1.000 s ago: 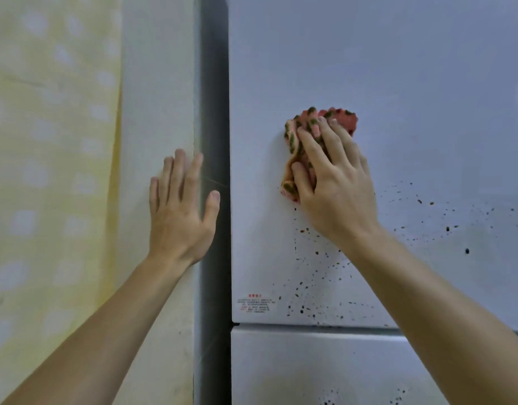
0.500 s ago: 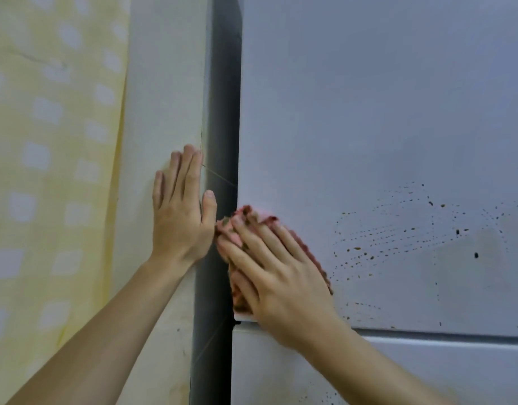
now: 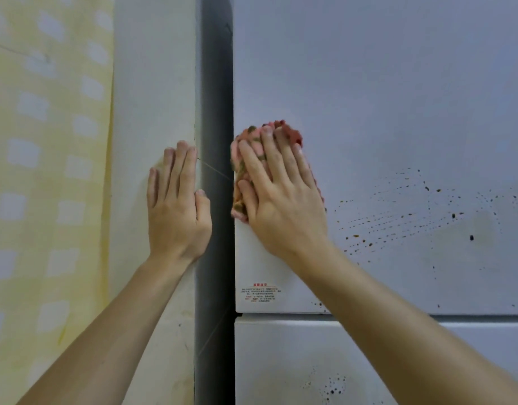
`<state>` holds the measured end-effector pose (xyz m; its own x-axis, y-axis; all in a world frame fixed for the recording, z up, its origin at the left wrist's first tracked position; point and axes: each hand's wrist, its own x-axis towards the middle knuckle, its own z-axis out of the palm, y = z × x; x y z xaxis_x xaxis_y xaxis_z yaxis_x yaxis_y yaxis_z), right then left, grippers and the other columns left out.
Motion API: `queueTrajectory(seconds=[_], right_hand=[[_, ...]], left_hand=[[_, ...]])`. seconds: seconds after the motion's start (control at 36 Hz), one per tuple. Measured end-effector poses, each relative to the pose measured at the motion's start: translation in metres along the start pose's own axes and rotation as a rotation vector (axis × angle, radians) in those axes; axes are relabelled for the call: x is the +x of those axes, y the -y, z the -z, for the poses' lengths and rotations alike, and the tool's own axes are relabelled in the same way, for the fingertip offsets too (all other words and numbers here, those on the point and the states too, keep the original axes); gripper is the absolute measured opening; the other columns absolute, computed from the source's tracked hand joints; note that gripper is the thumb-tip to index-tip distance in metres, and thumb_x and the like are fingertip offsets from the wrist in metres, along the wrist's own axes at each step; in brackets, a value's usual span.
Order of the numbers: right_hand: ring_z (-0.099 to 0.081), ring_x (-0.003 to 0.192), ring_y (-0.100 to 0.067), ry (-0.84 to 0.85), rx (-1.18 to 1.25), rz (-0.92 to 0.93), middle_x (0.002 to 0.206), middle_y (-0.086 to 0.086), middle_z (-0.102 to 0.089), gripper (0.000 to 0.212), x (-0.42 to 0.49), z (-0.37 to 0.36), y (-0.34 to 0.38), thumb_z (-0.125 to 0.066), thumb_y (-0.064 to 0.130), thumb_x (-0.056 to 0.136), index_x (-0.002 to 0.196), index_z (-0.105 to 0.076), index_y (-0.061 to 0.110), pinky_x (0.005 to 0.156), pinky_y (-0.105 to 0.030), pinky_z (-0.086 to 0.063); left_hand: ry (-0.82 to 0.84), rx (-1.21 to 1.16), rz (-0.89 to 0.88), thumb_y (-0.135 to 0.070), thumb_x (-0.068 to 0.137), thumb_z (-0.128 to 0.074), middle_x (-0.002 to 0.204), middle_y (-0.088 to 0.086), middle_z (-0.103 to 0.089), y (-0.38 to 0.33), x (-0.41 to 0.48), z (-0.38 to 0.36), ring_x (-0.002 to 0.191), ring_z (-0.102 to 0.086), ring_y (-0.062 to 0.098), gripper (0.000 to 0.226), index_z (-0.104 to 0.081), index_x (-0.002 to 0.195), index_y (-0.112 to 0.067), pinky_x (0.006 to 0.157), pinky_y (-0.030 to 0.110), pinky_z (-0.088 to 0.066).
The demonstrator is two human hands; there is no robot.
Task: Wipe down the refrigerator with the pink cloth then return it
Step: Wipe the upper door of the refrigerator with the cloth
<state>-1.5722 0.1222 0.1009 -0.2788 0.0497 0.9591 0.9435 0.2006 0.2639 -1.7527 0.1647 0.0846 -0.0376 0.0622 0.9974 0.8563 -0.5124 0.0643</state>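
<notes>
**Pink cloth mostly buried under the hand**

Most of the pink cloth [image 3: 291, 137] hides under the right hand [image 3: 281, 200]; only its nubby, green-smudged edges poke out. That hand lies flat, fingers straight, pressing it onto the smooth white refrigerator [image 3: 383, 97] door near its left edge. The left hand [image 3: 175, 211] lies flat and relaxed on the matte wall [image 3: 152, 83]. The sticker [image 3: 262, 293] text is unreadable.

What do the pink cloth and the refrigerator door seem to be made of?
Pink cloth: apparently soft, fuzzy fabric; its edge looks nubby and bunches under the right hand. Refrigerator door: smooth, pale, hard panel, perhaps painted metal or plastic; brown specks sit on its surface.
</notes>
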Motion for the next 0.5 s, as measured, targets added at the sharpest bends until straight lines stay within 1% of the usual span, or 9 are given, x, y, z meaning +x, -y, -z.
queueTrajectory(seconds=[0.06, 0.14, 0.19, 0.25, 0.33, 0.42, 0.47, 0.5], right_hand=[[-0.004, 0.162, -0.029, 0.016, 0.030, 0.049, 0.174, -0.015, -0.012, 0.058, -0.020, -0.001, 0.009, -0.029, 0.037, 0.113, 0.166, -0.023, 0.014, 0.132, -0.045, -0.005], [0.002, 0.163, -0.027, 0.098, 0.023, 0.148, 0.175, -0.012, -0.006, 0.060, -0.063, -0.002, 0.020, -0.026, 0.039, 0.114, 0.167, -0.018, 0.014, 0.132, -0.045, -0.007], [-0.002, 0.163, -0.027, 0.130, 0.000, 0.209, 0.174, -0.012, -0.010, 0.059, -0.098, -0.004, 0.026, -0.026, 0.040, 0.114, 0.166, -0.023, 0.013, 0.132, -0.045, -0.011], [-0.011, 0.162, -0.027, 0.121, 0.023, 0.258, 0.173, -0.012, -0.019, 0.055, -0.123, -0.003, 0.024, -0.032, 0.037, 0.114, 0.163, -0.032, 0.013, 0.131, -0.045, -0.018], [-0.012, 0.162, -0.024, 0.120, 0.031, 0.305, 0.172, -0.009, -0.021, 0.055, -0.130, 0.002, 0.007, -0.036, 0.032, 0.114, 0.164, -0.030, 0.011, 0.130, -0.044, -0.022], [-0.012, 0.162, -0.025, 0.100, 0.029, 0.293, 0.172, -0.011, -0.021, 0.059, -0.116, 0.007, -0.014, -0.040, 0.032, 0.112, 0.164, -0.028, 0.007, 0.130, -0.045, -0.020], [-0.017, 0.161, -0.025, 0.049, 0.037, 0.224, 0.172, -0.011, -0.023, 0.061, -0.099, 0.009, -0.027, -0.045, 0.033, 0.109, 0.162, -0.031, 0.006, 0.131, -0.046, -0.017], [-0.020, 0.160, -0.025, 0.004, 0.041, 0.161, 0.171, -0.012, -0.026, 0.061, -0.088, 0.010, -0.034, -0.046, 0.031, 0.108, 0.161, -0.033, 0.005, 0.131, -0.045, -0.016]], left_hand=[[0.001, -0.014, 0.008, -0.024, 0.102, -0.028, 0.176, 0.000, -0.014, -0.003, -0.001, 0.002, 0.162, -0.003, 0.012, 0.066, -0.019, 0.167, -0.016, 0.133, 0.043, 0.001], [0.027, -0.048, 0.070, -0.030, 0.105, -0.026, 0.176, -0.002, -0.013, -0.015, -0.002, 0.007, 0.162, -0.002, 0.010, 0.063, -0.020, 0.167, -0.018, 0.133, 0.042, 0.002], [0.024, -0.071, 0.112, -0.033, 0.105, -0.025, 0.175, -0.001, -0.016, -0.024, -0.004, 0.010, 0.162, -0.005, 0.011, 0.062, -0.026, 0.165, -0.018, 0.133, 0.040, 0.000], [0.016, -0.066, 0.122, -0.035, 0.105, -0.024, 0.175, 0.000, -0.016, -0.029, -0.007, 0.011, 0.162, -0.006, 0.013, 0.063, -0.027, 0.165, -0.018, 0.132, 0.041, -0.001], [0.016, -0.035, 0.106, -0.036, 0.105, -0.025, 0.176, 0.001, -0.011, -0.029, -0.011, 0.006, 0.162, -0.001, 0.013, 0.064, -0.021, 0.166, -0.017, 0.132, 0.043, 0.003], [0.008, -0.022, 0.088, -0.033, 0.105, -0.028, 0.176, 0.001, -0.008, -0.024, -0.015, 0.001, 0.162, 0.001, 0.013, 0.065, -0.018, 0.167, -0.016, 0.132, 0.044, 0.005], [-0.006, -0.016, 0.082, -0.033, 0.106, -0.030, 0.176, 0.001, -0.009, -0.024, -0.017, -0.001, 0.163, 0.001, 0.013, 0.065, -0.018, 0.167, -0.016, 0.132, 0.044, 0.005], [-0.008, -0.013, 0.085, -0.033, 0.106, -0.030, 0.176, 0.001, -0.008, -0.025, -0.018, -0.002, 0.163, 0.002, 0.014, 0.065, -0.017, 0.167, -0.016, 0.132, 0.043, 0.006]])
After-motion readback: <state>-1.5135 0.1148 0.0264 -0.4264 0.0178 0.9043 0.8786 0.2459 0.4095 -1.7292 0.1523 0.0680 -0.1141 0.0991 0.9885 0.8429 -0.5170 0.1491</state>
